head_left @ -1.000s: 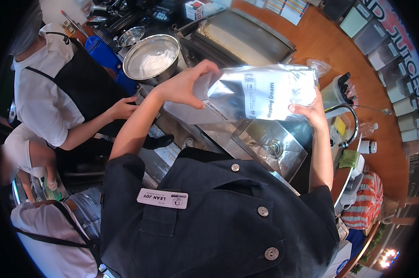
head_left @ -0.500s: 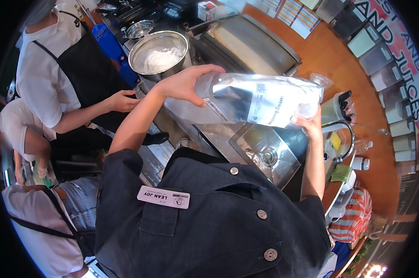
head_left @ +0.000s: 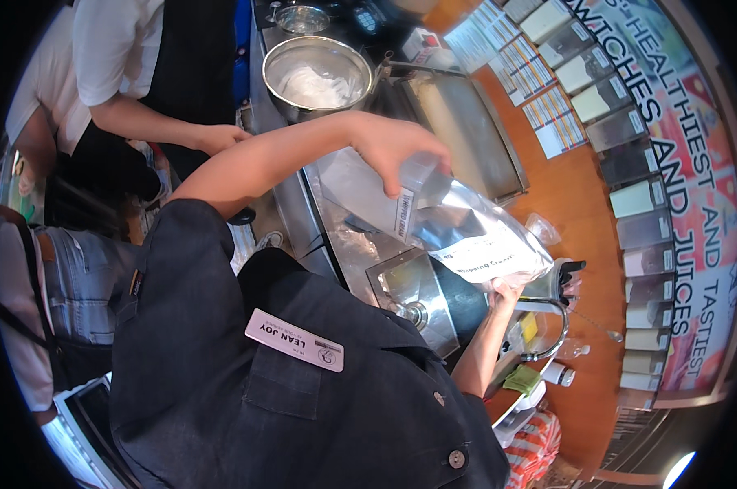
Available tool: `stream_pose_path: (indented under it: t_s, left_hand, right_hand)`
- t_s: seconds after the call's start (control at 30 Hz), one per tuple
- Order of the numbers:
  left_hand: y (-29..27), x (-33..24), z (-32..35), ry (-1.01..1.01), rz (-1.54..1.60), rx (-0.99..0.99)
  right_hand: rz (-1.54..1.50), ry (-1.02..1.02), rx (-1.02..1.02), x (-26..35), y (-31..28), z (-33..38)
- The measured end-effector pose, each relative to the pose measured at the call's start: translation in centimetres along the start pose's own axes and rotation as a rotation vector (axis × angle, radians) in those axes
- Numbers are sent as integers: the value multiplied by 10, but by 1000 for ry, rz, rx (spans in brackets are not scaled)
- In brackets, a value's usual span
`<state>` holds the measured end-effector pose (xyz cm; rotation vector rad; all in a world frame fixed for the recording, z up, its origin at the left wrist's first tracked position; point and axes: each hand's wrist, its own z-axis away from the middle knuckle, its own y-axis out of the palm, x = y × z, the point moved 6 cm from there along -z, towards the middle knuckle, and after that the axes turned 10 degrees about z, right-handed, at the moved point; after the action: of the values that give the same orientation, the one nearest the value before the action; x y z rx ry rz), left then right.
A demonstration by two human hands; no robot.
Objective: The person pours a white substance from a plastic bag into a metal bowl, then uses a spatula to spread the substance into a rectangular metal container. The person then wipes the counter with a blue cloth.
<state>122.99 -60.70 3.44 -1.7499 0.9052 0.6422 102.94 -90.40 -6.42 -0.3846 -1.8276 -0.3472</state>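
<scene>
My left hand is closed over the top of a clear plastic container with a small white label. A silver foil bag with a white printed label meets the container's right end. Its left end lies within or against the container's mouth; I cannot tell which. Under the bag's lower right end, my right hand grips the foil. The bag slants down to the right, above the steel counter and the sink. What the container holds is hidden.
A steel mixing bowl with white powder stands beyond my left forearm, beside a flat griddle. Below the bag are a steel sink and a curved faucet. At the left, a co-worker's hand is close to my forearm.
The view has turned and shifted. The bag and container have tilted, with the bag's right end now lower. Both hands keep their hold. The co-worker's hand now appears nearer my left forearm.
</scene>
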Motion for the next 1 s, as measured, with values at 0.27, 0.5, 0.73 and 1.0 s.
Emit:
stream_pose_path:
  t_s: [0.27, 0.5, 0.73, 1.0]
  left_hand:
    - [5, 16, -7, -69, 47, 28]
    - [10, 14, -8, -96, 97, 75]
    - [5, 17, 7, -36, 181, -28]
    - [10, 6, 13, 30, 250, -40]
  right_hand:
    - [3, 13, 0, -5, -15, -4]
    - [46, 58, 66, 6, 0, -23]
    - [126, 106, -3, 16, 13, -32]
    - [209, 94, 108, 45, 40, -39]
